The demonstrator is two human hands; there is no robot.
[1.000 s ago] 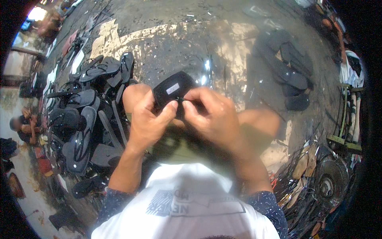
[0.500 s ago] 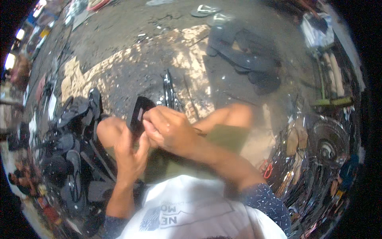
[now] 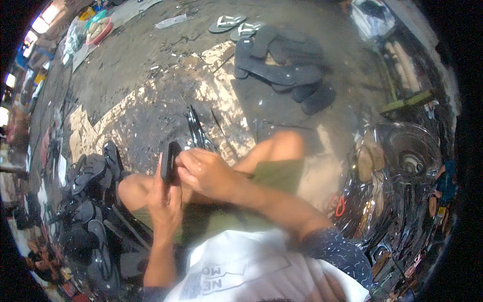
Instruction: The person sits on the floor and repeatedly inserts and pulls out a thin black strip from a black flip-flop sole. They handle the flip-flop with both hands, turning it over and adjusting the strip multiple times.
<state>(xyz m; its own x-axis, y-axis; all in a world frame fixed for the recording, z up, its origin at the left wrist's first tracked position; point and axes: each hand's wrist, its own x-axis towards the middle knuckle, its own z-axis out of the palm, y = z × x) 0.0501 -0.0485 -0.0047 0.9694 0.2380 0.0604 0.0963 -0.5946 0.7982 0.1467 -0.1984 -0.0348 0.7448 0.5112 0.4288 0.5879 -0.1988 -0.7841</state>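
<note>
A black sandal sole [image 3: 170, 160] stands on edge above my crossed legs. My left hand [image 3: 165, 199] is closed on it from below, with the thumb and fingers on either side. Close against the sole's right side is my right hand [image 3: 209, 172], its fingers curled and pinched together. Whatever sits between those fingertips is hidden or too small to make out. Just beyond my hands, several thin black strips [image 3: 196, 128] lie on a stained, pale cardboard sheet [image 3: 221, 85].
Dark soles [image 3: 282, 73] lie stacked ahead on the right, near white-strapped flip-flops [image 3: 226, 23]. Black sandals [image 3: 93, 176] heap up beside my left knee. A fan [image 3: 413, 158] and a tangle of black strips [image 3: 392, 221] are on the right. A red basin [image 3: 99, 31] sits far left.
The sole has turned more edge-on, its broad face showing less. My right hand remains beside it with fingers curled. The whole view has shifted, bringing more of the far floor in.
</note>
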